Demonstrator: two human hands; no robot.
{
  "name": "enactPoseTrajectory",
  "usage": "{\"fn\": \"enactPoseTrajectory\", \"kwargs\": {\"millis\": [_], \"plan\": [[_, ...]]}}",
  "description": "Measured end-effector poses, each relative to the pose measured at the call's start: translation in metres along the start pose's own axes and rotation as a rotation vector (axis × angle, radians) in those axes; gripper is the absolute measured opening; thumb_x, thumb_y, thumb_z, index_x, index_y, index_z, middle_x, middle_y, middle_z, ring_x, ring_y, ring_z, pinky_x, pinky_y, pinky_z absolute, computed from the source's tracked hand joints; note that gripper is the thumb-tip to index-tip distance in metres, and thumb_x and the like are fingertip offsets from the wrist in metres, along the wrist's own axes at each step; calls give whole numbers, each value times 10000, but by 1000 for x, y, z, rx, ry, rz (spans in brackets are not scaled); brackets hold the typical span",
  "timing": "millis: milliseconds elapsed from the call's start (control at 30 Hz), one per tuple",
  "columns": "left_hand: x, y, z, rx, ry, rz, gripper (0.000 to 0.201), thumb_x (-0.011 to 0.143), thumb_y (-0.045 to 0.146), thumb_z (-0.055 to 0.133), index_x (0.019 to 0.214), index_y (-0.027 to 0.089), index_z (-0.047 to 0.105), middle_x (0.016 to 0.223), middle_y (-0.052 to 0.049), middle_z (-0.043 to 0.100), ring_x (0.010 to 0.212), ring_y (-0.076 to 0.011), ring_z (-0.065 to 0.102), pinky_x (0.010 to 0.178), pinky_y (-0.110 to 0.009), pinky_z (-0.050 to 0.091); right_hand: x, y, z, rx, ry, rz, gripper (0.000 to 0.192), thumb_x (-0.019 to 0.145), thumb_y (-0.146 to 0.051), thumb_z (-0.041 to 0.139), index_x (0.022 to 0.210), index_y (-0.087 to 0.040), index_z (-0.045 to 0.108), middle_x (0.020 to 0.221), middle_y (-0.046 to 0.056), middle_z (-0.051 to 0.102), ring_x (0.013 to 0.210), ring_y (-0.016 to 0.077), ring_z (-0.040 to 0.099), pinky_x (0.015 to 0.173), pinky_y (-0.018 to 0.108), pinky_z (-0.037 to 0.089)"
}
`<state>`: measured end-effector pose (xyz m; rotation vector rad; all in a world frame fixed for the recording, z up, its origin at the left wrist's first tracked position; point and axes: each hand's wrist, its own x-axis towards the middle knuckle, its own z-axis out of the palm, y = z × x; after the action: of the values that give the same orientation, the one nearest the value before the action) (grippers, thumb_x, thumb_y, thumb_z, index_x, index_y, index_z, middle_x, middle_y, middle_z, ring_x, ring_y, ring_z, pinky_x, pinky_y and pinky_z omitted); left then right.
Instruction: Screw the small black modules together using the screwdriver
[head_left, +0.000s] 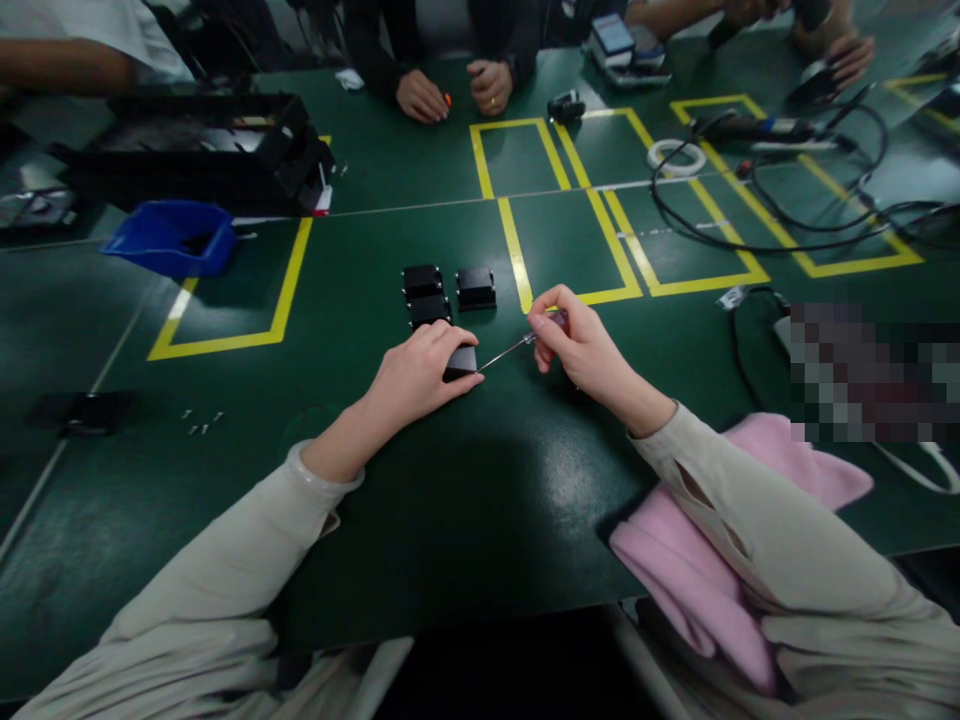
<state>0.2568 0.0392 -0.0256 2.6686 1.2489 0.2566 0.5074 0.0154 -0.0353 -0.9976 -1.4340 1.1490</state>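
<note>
My left hand (426, 372) is closed around a small black box-shaped part (460, 362), holding it down on the green table (480, 540). In my right hand (574, 340) is a screwdriver (517, 347) with a clear handle and a thin metal shaft. Its tip meets the near right corner of the held part, by my left thumb; what it touches there is too small to make out. Just beyond my left hand sit several similar black parts (475, 287) with small bright bits at their corners.
Loose screws (201, 424) and a dark part (94, 412) lie at left. Farther back are a blue bin (176, 238) and a long black tray (187, 140). Cables (757, 245) and a tape roll (676, 157) are at right, pink cloth (690, 570) under my right forearm. Other people sit opposite.
</note>
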Motion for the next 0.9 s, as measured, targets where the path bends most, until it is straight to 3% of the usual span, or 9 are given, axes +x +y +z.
{"fn": "enactPoseTrajectory", "kwargs": {"millis": [100, 267, 500, 667, 900], "plan": [[0, 0, 0, 1, -1, 0, 413, 975, 463, 696, 1303, 226, 611, 1256, -112, 695, 1159, -318, 661, 823, -401, 583, 0, -1, 0, -13, -10, 3, 368, 1033, -556, 678, 931, -241, 517, 521, -117, 508, 448, 94, 550, 492, 227, 435], [1, -1, 0, 6, -3, 6, 430, 985, 479, 682, 1319, 217, 610, 1265, -119, 692, 1159, -322, 662, 813, -403, 587, 0, 1, -1, -25, -16, -1, 479, 1015, -674, 637, 865, -228, 550, 462, -132, 408, 381, 78, 441, 453, 235, 396], [1, 2, -1, 6, -11, -7, 418, 978, 463, 693, 1307, 217, 615, 1267, -117, 691, 1175, -324, 661, 833, -411, 594, 0, -2, 0, -29, 6, 0, 358, 1042, -550, 669, 953, -242, 510, 540, -108, 546, 458, 98, 558, 502, 230, 436], [1, 2, -1, 5, -10, -11, 416, 976, 470, 689, 1305, 228, 615, 1268, -115, 693, 1169, -320, 660, 819, -397, 591, 0, 0, -2, -38, -30, -9, 442, 1043, -635, 618, 878, -235, 531, 482, -122, 440, 414, 88, 493, 478, 236, 406], [2, 3, -3, 6, -24, -13, 426, 970, 464, 696, 1308, 219, 612, 1261, -124, 691, 1166, -330, 662, 806, -408, 592, -1, 0, -1, -16, -1, -2, 256, 1065, -453, 640, 995, -245, 510, 550, -114, 536, 464, 100, 562, 505, 232, 432]]}}
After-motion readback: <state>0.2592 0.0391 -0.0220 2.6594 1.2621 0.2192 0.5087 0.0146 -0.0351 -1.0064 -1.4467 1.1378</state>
